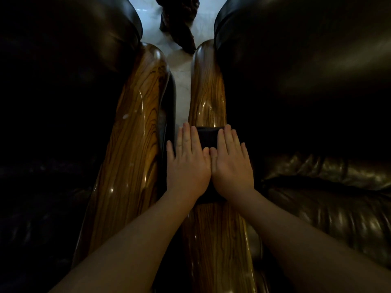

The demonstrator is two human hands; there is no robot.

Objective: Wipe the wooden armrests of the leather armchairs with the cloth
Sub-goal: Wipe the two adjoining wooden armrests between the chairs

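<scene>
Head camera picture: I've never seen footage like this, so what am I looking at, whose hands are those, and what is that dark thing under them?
There is no machine here. A person wears a wide-angle camera on the head, so you look down along their own forearms. Both hands lie flat, fingers straight, side by side: the left hand and the right hand press a dark cloth onto the right wooden armrest. Nothing is gripped; the cloth is only pinned under the palms. Beside it runs the left wooden armrest, which belongs to a second chair. Dark leather cushions flank both armrests, and a strip of pale floor shows in the gap between them. A dark object at the top is too unclear to name.
</scene>
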